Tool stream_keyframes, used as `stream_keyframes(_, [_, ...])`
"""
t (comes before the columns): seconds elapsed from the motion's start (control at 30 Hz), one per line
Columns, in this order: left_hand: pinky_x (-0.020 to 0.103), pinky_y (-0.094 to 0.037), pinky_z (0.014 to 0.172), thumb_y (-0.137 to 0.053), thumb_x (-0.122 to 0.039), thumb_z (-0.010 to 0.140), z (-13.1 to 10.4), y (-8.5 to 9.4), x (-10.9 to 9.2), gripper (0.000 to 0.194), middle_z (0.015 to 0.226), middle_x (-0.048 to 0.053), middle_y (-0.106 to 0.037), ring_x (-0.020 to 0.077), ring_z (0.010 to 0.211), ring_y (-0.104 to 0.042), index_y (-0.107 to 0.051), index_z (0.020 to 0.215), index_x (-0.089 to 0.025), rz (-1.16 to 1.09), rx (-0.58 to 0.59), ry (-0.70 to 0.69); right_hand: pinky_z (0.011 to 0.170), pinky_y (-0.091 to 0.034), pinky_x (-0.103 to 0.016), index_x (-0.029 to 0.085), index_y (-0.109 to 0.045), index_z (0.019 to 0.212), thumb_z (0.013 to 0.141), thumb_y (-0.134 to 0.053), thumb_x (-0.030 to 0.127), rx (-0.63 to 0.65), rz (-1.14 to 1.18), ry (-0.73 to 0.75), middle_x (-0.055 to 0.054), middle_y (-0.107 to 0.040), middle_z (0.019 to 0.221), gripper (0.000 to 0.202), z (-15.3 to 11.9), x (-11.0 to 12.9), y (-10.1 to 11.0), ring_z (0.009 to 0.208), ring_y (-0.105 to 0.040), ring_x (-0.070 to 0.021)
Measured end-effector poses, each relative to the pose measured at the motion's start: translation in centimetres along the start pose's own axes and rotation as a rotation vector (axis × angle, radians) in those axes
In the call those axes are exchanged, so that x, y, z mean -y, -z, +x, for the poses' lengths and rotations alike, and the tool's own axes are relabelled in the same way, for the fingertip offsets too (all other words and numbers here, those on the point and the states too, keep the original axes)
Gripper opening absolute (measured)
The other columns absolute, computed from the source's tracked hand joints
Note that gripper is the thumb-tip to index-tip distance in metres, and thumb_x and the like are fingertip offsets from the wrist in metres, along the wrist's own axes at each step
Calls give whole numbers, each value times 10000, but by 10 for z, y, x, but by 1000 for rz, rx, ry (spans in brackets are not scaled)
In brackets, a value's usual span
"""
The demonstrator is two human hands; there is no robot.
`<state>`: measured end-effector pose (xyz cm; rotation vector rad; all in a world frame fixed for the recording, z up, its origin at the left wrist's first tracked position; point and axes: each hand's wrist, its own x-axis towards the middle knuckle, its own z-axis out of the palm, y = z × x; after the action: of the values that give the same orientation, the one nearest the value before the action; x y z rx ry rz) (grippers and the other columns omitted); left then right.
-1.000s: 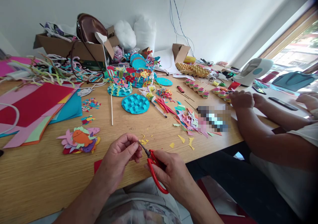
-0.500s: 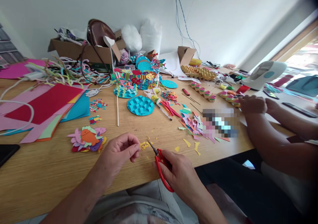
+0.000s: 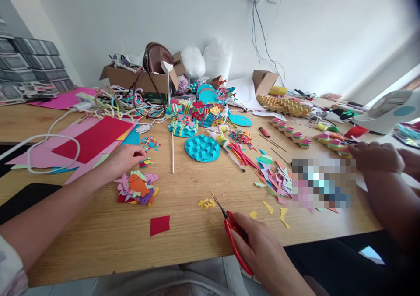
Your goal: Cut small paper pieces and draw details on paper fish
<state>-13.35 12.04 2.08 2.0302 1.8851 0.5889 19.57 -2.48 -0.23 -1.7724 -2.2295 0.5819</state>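
My right hand [image 3: 254, 239] grips red-handled scissors [image 3: 234, 234], whose narrow blades point up and left, just right of small yellow paper scraps [image 3: 207, 203]. Fingertips pinched, my left hand [image 3: 126, 158] is stretched over the table beside two small piles of coloured paper bits [image 3: 150, 143]; I cannot make out what, if anything, it holds. Just in front of that hand lies a stack of fish-shaped paper cutouts [image 3: 138, 186], an orange one on top. A dark red paper rectangle [image 3: 160, 226] rests near the table's front edge.
Coloured paper sheets [image 3: 93, 138] and a white cable [image 3: 54, 136] are at left. Blue round paper pieces [image 3: 202, 148] and paper fish ornaments stand in the middle. Paper offcuts [image 3: 275, 175] lie to the right, by a co-worker's hands [image 3: 377, 158]. A cardboard box [image 3: 138, 79] stands behind.
My left hand has moved away from the scissors, left and forward to the paper bits. The red rectangle now shows on the table. My view has shifted left; my right hand still holds the scissors.
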Motion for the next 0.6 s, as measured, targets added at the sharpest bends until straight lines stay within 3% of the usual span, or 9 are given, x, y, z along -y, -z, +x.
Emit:
stream_keyframes(0.27, [277,-395,672,-518,-290,647,10,-11,18,155,811,14,-734,247,805,-623,-656,583,-259,104,2,-42,494,-276,-243,210,-456,651,880,-364,362,-13,-52,28,-28,-597,593,290,2,-6,1,532,-536,-160])
stream_keyframes(0.47, [273,-386,603,-508,-283,667,6,-5,12,121,722,26,-685,226,694,-597,-619,644,-240,174,-25,-84,512,-274,-248,206,-479,688,879,-392,354,31,-106,19,-29,-611,643,256,0,-1,4,572,-555,-171])
stream_keyframes(0.6, [313,-416,703,-445,-295,743,2,-2,0,221,890,74,-662,251,819,-591,-640,806,-215,187,-45,-170,531,-268,-263,206,-544,761,876,-421,327,15,-188,-46,-40,-649,725,208,0,7,7,637,-598,-197])
